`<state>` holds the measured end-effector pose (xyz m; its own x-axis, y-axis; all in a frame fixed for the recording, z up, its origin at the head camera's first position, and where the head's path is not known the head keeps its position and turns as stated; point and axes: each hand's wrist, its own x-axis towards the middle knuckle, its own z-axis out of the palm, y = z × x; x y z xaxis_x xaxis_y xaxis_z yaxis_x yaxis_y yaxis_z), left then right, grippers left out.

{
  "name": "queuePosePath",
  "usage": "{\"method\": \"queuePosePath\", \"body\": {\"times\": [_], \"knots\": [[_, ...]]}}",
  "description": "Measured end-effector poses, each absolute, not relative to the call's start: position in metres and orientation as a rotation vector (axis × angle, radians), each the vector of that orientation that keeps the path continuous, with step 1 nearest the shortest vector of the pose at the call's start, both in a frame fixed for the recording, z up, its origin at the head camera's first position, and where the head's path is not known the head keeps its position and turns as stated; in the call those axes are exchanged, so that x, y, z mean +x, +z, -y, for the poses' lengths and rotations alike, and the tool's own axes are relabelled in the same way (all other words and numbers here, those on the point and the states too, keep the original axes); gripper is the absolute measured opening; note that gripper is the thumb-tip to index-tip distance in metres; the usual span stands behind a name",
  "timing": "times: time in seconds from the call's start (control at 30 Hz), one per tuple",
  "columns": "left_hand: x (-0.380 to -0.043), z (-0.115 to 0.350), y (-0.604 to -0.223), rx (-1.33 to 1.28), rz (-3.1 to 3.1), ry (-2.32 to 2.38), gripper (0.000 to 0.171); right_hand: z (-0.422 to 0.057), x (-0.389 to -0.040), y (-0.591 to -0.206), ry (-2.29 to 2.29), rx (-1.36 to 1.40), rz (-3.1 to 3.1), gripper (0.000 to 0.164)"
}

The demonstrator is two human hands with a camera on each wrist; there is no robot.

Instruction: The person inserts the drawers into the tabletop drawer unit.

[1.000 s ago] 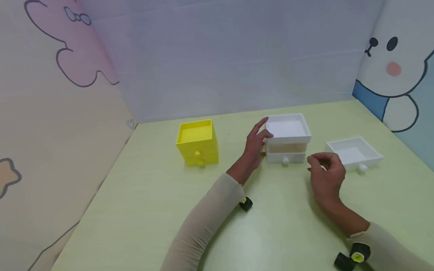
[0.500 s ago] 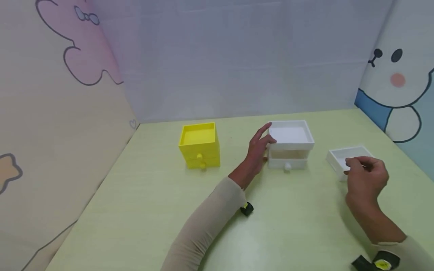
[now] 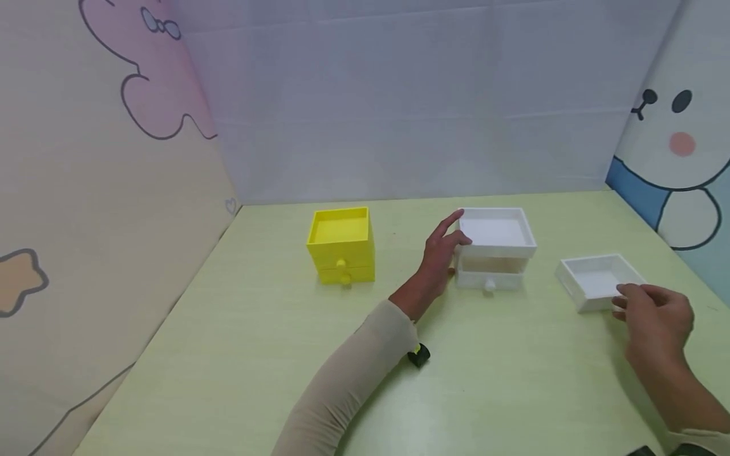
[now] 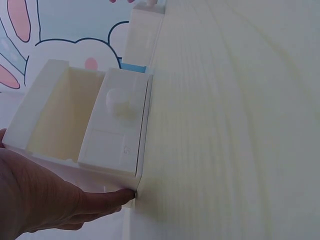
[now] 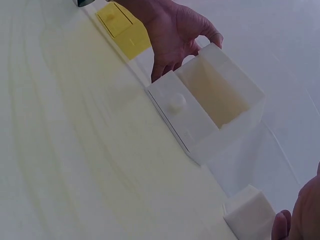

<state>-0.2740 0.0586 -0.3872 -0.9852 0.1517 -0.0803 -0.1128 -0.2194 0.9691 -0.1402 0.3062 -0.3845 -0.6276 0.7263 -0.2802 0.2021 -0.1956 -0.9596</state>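
Note:
My left hand (image 3: 436,256) holds the left side of a white two-drawer box (image 3: 499,251), fingers at its top rim and thumb low on its side. The box's upper slot gapes open; its lower drawer (image 3: 470,280), with a round knob (image 4: 119,102), is pushed in. To the right, a loose white drawer (image 3: 572,291) sits on the table. Over its front right part hovers my right hand (image 3: 656,320), fingers loosely bent, hiding the drawer's knob in the head view. In the left wrist view that knob (image 4: 151,2) shows beside the fingertips.
A yellow two-drawer box (image 3: 345,253) with both drawers in stands left of the white one. The pale green table (image 3: 502,380) meets a whitish back wall (image 3: 399,114), with cartoon-printed walls on either side.
My right hand has moved right, from beside the white box to the loose drawer's front. The left hand keeps its hold on the box. The head view has shifted slightly.

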Motion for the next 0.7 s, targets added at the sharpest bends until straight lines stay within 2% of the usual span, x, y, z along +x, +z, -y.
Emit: {"method": "queuePosePath", "body": {"times": [0.3, 0.53, 0.67, 0.7], "knots": [[-0.273, -0.059, -0.386, 0.039, -1.868, 2.331, 0.055, -0.316, -0.138, -0.390, 1.937, -1.104, 1.830, 0.007], [-0.273, -0.059, -0.387, 0.033, -1.841, 2.338, 0.057, -0.312, -0.138, -0.398, 1.988, -1.013, 1.825, 0.012], [-0.272, -0.057, -0.385, 0.042, -1.832, 2.337, 0.057, -0.312, -0.139, -0.401, 1.962, -0.978, 1.848, 0.003], [-0.272, -0.057, -0.385, 0.043, -1.830, 2.336, 0.057, -0.312, -0.139, -0.402, 1.959, -0.969, 1.862, 0.007]]}}
